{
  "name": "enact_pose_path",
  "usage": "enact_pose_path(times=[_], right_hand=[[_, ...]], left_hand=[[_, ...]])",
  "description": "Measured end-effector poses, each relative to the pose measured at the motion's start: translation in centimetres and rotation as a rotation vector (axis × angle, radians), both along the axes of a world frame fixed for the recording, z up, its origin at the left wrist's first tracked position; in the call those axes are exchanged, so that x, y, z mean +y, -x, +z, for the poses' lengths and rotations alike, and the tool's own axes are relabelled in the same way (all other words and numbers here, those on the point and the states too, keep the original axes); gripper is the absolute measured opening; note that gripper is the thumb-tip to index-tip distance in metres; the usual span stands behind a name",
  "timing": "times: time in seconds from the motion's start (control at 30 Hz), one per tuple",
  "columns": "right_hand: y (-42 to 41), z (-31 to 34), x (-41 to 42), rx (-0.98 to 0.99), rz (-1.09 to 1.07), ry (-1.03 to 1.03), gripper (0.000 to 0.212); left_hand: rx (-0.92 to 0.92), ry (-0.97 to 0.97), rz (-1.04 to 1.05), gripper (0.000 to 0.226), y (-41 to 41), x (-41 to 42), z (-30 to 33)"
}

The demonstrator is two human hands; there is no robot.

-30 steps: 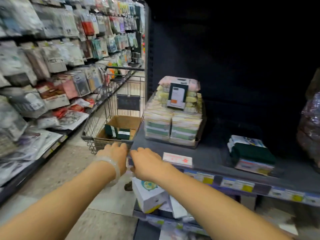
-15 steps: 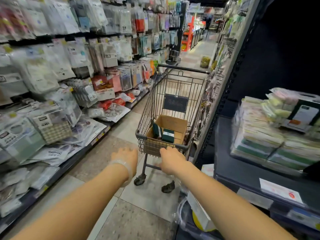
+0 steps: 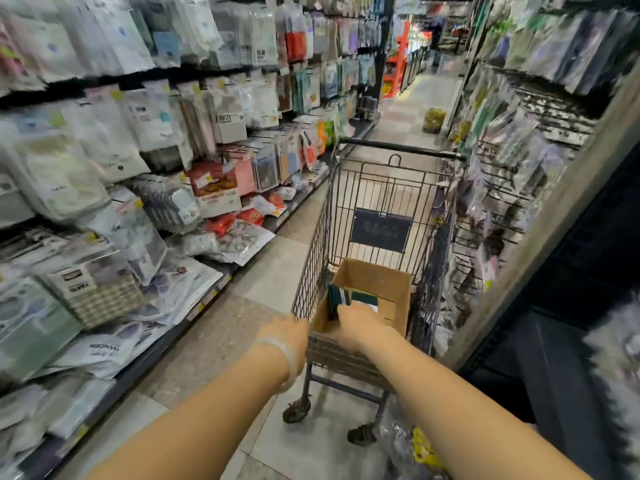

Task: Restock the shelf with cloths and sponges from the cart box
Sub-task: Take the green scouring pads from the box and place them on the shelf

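One cart [image 3: 377, 188], one cardboard box [image 3: 375, 282], two green packs [image 3: 341, 299], two hands [image 3: 360, 325].

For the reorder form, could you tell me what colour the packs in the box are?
Dark green packs, head view.

The cart [image 3: 374, 216] stands mid-aisle, racks of packets [image 3: 145, 140] left, pegged goods [image 3: 512, 140] right. The box [image 3: 377, 282] sits in its near end, sponge packs [image 3: 341, 297] inside, the right hand [image 3: 356, 325] reaching in, the left hand [image 3: 287, 332] at the near-left rim.

A narrow shop aisle with a speckled tiled floor [image 3: 214, 344] runs between hanging packaged goods [image 3: 114, 140] on the left and pegboard racks [image 3: 519, 140] opposite; beyond the floor, an orange display stand [image 3: 398, 64].
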State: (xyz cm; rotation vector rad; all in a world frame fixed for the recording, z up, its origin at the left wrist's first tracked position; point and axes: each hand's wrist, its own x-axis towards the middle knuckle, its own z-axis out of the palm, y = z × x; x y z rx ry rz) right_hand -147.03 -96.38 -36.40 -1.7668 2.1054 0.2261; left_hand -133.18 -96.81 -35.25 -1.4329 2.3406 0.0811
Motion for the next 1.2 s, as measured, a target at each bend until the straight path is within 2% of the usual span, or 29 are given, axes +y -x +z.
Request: enact_pose_path(times=[0.13, 0.33, 0.63, 0.73, 0.9, 1.03, 1.2], right_hand=[[3.7, -0.5, -4.3, -0.004, -0.041, -0.012, 0.040], [8.4, -4.3, -7.3, -0.033, -0.144, -0.149, 0.035], [16.3, -9.4, -13.5, -0.132, -0.410, -0.173, 0.036], [17.8, -11.3, -15.8, -0.195, -0.459, -0.220, 0.042], [18.4, -15.8, -18.0, -0.234, -0.543, -0.336, 0.041], [18.7, -19.3, -19.1, -0.320, -0.579, -0.399, 0.039], [18.6, -25.1, -21.0, -0.535, -0.727, -0.401, 0.040]], left_hand=[[0.007, 0.008, -0.036, 0.038, 2.3, -5.3, -0.8], [-0.015, -0.091, -0.105, 0.041, 6.4, -11.2, -4.4], [0.031, -0.248, -0.210, 0.038, 14.1, -23.2, -9.2], [0.024, -0.304, -0.225, 0.038, 15.9, -26.7, -10.9], [-0.040, -0.364, -0.244, 0.045, 17.7, -30.6, -15.0], [-0.146, -0.447, -0.238, 0.051, 19.2, -31.9, -18.3], [-0.084, -0.484, -0.110, 0.048, 20.7, -33.2, -22.2]])
